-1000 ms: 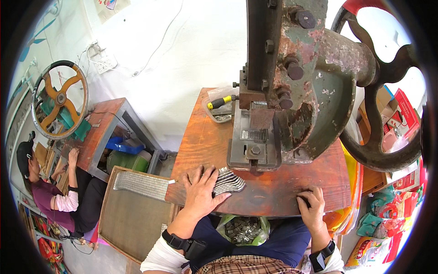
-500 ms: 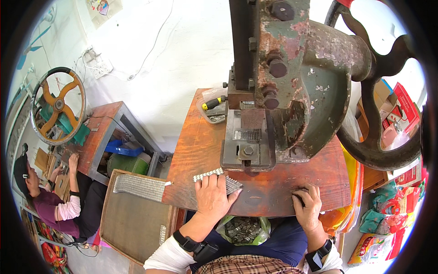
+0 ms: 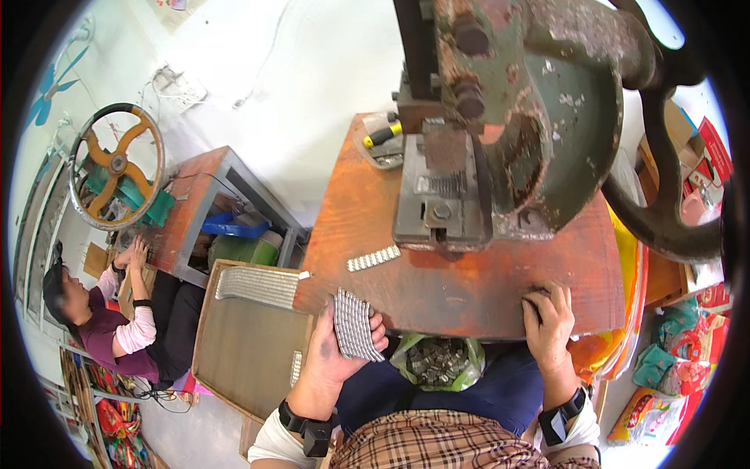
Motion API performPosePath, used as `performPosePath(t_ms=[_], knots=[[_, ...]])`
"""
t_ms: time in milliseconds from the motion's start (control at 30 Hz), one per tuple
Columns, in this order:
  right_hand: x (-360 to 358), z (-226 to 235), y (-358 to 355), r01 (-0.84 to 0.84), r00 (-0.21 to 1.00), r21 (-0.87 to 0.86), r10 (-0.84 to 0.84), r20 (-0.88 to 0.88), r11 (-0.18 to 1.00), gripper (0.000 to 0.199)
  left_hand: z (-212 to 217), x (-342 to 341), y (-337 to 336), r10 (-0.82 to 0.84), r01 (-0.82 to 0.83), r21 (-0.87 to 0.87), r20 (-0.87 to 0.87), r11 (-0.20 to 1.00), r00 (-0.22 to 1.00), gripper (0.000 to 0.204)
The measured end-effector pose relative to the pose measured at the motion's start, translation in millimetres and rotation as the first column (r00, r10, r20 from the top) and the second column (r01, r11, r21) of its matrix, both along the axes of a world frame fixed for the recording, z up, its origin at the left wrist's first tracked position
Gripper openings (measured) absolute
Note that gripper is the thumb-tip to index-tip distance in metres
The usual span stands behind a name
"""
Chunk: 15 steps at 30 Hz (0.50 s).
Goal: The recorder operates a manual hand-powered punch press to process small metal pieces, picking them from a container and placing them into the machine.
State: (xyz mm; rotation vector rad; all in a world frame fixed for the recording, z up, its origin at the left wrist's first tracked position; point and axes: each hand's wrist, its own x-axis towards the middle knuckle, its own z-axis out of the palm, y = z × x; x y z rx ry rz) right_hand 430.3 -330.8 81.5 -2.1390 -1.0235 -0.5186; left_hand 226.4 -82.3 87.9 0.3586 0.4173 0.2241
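My left hand (image 3: 330,352) is closed around a flat, slightly curved sheet of small silvery metal pieces in rows (image 3: 354,327), held palm up just off the near table edge. A short strip of similar metal pieces (image 3: 373,259) lies on the wooden table (image 3: 344,227) beyond it. My right hand (image 3: 550,320) rests on the table's near right edge, its fingers loosely bent and the thumb apart, with nothing visible in them. Above the table stands a heavy green hand press (image 3: 562,148), its metal die block (image 3: 440,211) in front of me.
At left, a shallow wooden tray (image 3: 250,348) holds more metal sheets (image 3: 262,286). A plastic bag of small metal pieces (image 3: 439,363) lies at my lap. A tub with a yellow-handled tool (image 3: 383,135) stands by the press. A co-worker (image 3: 98,313) sits left beside another handwheel (image 3: 117,164).
My left hand has lifted the metal sheet off the table and turned palm up, drawing it nearer. The short strip stays on the table. The view has shifted; my right hand keeps its place.
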Motion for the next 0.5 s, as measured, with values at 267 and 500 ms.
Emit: performPosePath(t_ms=[267,500], knots=[[-1,0,5,-0.050,0.998,0.014,0.049,0.039,0.999,0.016,-84,-22,-50,-0.244,0.630,0.431,-0.666,0.646,0.705,0.052],[-4,0,-3,-0.009,0.998,-0.015,0.010,0.070,1.000,0.017,-3,16,-20,0.323,0.203,0.741,0.020,-0.640,0.946,0.030]])
